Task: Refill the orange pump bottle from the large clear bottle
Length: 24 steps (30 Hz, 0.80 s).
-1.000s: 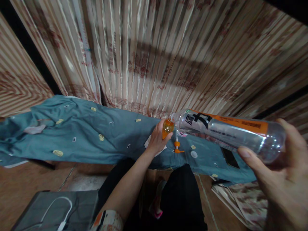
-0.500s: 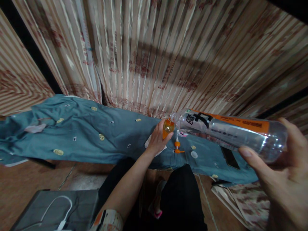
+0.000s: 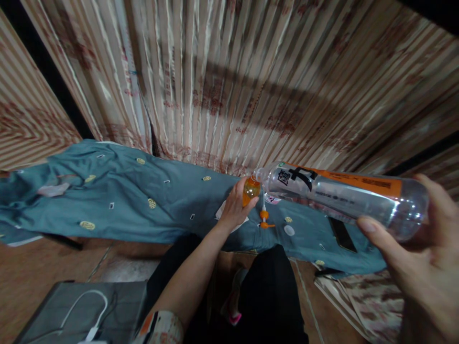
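Head view: my two hands over a teal cloth (image 3: 118, 200).
Change vs. prior frames: almost none; big clear bottle (image 3: 340, 196) sat a touch lower, its neck at the small orange bottle (image 3: 250, 188) as before, so the pour looked ongoing.
R hand (image 3: 419, 267): fingers wrapped round big bottle's base, tilted near-level.
L hand (image 3: 233, 208): closed on small bottle, upright on cloth, arm outstretched.
Nearby: orange pump cap (image 3: 264, 217), lying just beside.

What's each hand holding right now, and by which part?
Right hand grips the clear orange-labelled plastic bottle by its base end; left hand clasps the small orange bottle's body.
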Each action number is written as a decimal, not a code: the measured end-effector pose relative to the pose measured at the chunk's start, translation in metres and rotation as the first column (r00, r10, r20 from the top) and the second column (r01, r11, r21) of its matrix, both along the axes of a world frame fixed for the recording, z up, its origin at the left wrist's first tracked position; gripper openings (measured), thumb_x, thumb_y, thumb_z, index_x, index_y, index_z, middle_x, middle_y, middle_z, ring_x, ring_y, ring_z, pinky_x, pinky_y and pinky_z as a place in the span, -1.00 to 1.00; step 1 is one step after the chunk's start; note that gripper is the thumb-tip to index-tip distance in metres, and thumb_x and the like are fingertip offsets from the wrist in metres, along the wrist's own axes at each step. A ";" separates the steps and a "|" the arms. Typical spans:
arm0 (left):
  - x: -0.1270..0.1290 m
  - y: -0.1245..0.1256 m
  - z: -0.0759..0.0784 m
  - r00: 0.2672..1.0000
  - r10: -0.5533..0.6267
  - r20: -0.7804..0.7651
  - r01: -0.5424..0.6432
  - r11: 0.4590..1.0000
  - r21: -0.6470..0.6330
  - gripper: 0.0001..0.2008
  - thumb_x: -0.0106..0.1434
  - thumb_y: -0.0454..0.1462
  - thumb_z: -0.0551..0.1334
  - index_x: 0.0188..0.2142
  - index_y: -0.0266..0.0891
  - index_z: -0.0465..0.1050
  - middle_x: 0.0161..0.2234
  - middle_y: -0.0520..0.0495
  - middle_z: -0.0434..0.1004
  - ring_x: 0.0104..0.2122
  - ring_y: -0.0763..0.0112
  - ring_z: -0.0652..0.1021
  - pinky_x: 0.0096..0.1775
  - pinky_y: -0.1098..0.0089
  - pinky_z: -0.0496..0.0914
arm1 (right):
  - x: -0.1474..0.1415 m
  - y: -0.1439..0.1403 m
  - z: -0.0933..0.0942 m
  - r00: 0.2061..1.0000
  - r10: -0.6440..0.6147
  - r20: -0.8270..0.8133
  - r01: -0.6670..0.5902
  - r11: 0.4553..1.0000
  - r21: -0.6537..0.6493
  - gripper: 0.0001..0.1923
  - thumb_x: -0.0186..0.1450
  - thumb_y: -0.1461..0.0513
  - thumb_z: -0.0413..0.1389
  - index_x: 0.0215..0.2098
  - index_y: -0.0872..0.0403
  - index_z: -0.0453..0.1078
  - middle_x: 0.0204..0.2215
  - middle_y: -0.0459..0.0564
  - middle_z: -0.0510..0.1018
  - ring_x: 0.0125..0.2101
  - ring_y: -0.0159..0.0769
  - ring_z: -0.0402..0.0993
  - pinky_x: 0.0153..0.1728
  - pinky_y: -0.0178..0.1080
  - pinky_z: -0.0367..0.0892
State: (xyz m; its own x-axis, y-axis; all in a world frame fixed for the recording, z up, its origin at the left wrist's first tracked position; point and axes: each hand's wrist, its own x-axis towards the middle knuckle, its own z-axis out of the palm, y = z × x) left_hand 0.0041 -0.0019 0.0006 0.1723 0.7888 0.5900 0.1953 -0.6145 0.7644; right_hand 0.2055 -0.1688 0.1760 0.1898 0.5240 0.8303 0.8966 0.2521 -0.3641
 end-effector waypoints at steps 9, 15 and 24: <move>0.001 0.000 0.000 1.000 0.003 -0.006 -0.003 1.000 -0.010 -0.34 0.36 -0.11 0.20 0.34 -0.24 0.02 0.28 -0.36 0.31 0.27 0.01 0.40 0.30 -0.06 0.26 | -0.004 0.000 0.003 1.000 0.004 -0.004 -0.004 1.000 -0.002 0.02 -0.06 -0.17 0.43 0.31 -0.11 0.35 0.00 0.13 0.56 -0.15 0.12 0.58 -0.02 0.32 0.45; 0.000 -0.001 0.002 1.000 -0.001 -0.003 0.001 1.000 -0.013 -0.35 0.36 -0.12 0.19 0.34 -0.27 0.02 0.30 -0.38 0.28 0.29 0.00 0.37 0.30 -0.05 0.25 | -0.004 0.002 0.004 1.000 -0.020 0.004 0.020 1.000 0.006 0.07 -0.12 -0.19 0.44 0.31 -0.08 0.37 0.05 0.15 0.54 -0.16 0.10 0.57 -0.12 0.20 0.52; -0.001 -0.001 0.003 1.000 -0.004 -0.010 0.004 1.000 -0.014 -0.35 0.36 -0.14 0.20 0.34 -0.26 0.02 0.29 -0.36 0.29 0.29 0.02 0.38 0.31 -0.04 0.25 | 0.001 0.002 0.004 0.999 0.012 0.043 -0.013 1.000 0.014 0.03 -0.07 -0.16 0.44 0.32 -0.08 0.36 0.00 0.15 0.57 -0.11 0.16 0.57 0.03 0.34 0.40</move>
State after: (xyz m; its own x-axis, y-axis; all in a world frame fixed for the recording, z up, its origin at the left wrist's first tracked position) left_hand 0.0035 -0.0032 0.0039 0.1810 0.7962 0.5774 0.2003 -0.6046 0.7709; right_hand 0.2062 -0.1669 0.1795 0.1472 0.5138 0.8452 0.9082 0.2683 -0.3213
